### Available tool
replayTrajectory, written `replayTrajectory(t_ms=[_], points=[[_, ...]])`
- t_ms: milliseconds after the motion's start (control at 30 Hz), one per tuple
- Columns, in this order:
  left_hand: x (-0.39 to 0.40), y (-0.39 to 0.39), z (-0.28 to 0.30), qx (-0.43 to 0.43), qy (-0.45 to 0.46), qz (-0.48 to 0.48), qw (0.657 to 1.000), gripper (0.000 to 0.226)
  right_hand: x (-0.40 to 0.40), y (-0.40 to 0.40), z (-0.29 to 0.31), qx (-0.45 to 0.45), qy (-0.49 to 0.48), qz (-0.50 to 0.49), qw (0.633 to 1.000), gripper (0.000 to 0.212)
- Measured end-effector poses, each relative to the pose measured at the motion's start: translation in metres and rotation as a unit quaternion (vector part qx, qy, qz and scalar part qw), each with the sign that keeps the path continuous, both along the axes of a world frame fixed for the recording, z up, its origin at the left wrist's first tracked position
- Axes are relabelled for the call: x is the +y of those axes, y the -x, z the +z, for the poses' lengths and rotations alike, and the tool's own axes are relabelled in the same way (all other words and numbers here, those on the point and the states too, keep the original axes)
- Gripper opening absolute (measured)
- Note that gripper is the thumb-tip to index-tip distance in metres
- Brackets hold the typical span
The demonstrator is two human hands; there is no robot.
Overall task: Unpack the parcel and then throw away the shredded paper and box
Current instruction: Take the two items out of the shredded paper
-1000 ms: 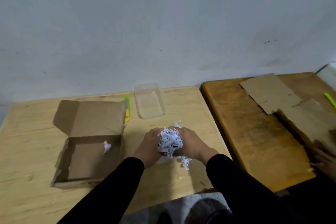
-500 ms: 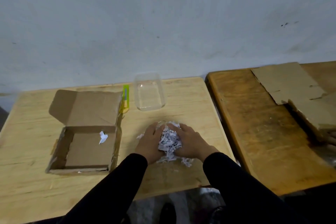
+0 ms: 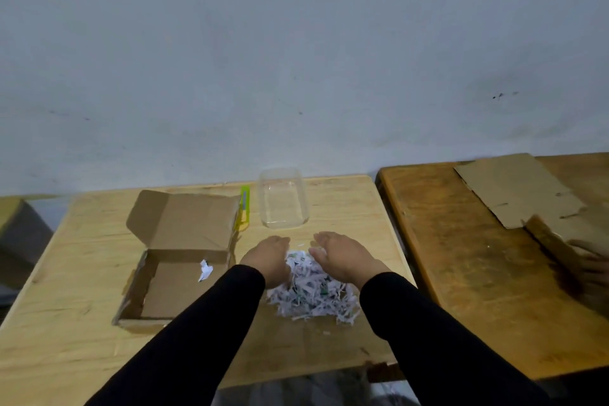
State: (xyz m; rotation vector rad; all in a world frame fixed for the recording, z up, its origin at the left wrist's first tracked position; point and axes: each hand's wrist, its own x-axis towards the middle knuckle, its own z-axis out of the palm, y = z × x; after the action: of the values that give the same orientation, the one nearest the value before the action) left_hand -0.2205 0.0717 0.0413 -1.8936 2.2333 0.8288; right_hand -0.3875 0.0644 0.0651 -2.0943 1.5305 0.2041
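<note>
Two hands sit over a pile of shredded paper (image 3: 311, 295) on a pale wood table (image 3: 82, 273); both arms wear black sleeves. The left hand (image 3: 268, 257) is at the left side of the pile, fingers curved a little and loose, not gripping anything; the right hand (image 3: 342, 257) is at the right side, spread open with the palm down, holding nothing. The hands are apart, and the top of the pile shows in the gap between them; they touch or almost touch the paper, and which one it is I cannot tell. The pile spreads out toward the near edge of the table.

The box (image 3: 171, 273) is on the table just left of the left arm; its lid stands open at the back; one small paper scrap (image 3: 205, 270) lies inside on the bottom. A yellow-green knife (image 3: 244, 208) lies beside the lid, on its right. A clear tub (image 3: 284, 198) stands next to the knife, near the wall and behind the hands.

A darker table (image 3: 461, 273) stands to the right; flat cardboard (image 3: 517, 188) lies on it; another person's hand (image 3: 593, 265), blurry, is at the far right edge.
</note>
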Motion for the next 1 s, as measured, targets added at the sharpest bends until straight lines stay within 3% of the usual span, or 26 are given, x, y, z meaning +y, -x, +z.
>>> replayTrajectory(t_ms=[200, 433, 533, 633, 833, 1000], points=[[0.013, -0.048, 0.018, 0.015, 0.097, 0.089, 0.991, 0.056, 0.001, -0.039, 0.003, -0.016, 0.032, 0.025, 0.999, 0.052], [0.048, -0.141, 0.002, 0.051, 0.199, 0.213, 0.955, 0.050, 0.029, -0.116, -0.027, -0.138, 0.134, 0.023, 0.981, 0.053], [0.066, -0.176, -0.014, 0.040, 0.205, 0.229, 0.951, 0.052, 0.042, -0.143, -0.044, -0.182, 0.134, 0.012, 0.974, 0.048], [0.077, -0.202, -0.034, 0.037, 0.211, 0.219, 0.952, 0.054, 0.054, -0.161, -0.059, -0.160, 0.130, 0.001, 0.979, 0.052], [0.089, -0.219, -0.054, 0.143, 0.171, 0.215, 0.951, 0.059, 0.057, -0.176, -0.080, -0.153, 0.174, -0.036, 0.972, 0.051], [0.093, -0.232, -0.064, 0.217, 0.145, 0.197, 0.945, 0.057, 0.039, -0.196, -0.080, -0.116, 0.234, -0.001, 0.965, 0.030]])
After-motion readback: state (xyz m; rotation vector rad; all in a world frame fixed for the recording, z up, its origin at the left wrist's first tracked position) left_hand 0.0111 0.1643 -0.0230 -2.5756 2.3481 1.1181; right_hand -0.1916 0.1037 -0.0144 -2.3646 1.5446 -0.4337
